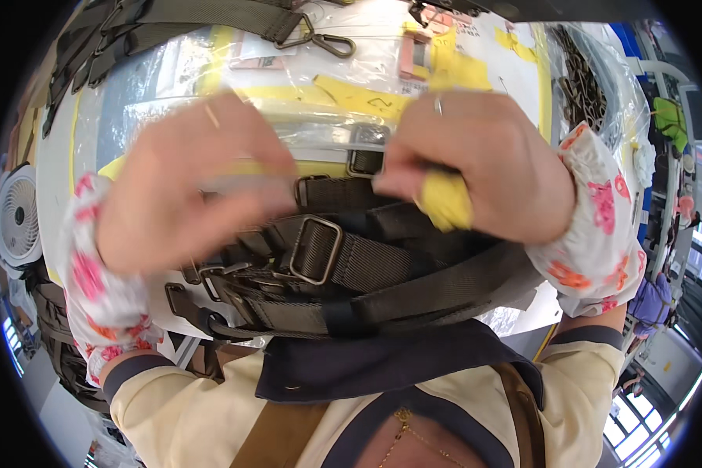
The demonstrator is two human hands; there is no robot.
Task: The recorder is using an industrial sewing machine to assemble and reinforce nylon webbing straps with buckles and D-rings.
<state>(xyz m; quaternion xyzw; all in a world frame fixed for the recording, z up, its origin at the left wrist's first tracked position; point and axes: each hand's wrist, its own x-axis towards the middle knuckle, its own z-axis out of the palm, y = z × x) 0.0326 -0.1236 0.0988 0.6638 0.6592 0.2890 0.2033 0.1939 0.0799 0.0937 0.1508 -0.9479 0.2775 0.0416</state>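
A pile of dark olive webbing straps [413,300] with metal buckles lies in front of me at the table's near side. A rectangular metal buckle [316,249] shows on top, and a smaller buckle [365,162] sits between my hands. My left hand [187,187] hovers above the straps' left part, smeared by motion, its fingers bent; whether it grips anything cannot be made out. Over the right part, my right hand [483,164] is closed around a small yellow object [446,201], mostly hidden in the palm, its kind unclear.
More webbing straps [179,19] with a metal snap hook [331,45] lie at the far left. Clear plastic sheeting and yellow tape [363,97] cover the white tabletop. A bag of dark chain-like parts [581,78] stands far right. A white fan [19,218] is beyond the left edge.
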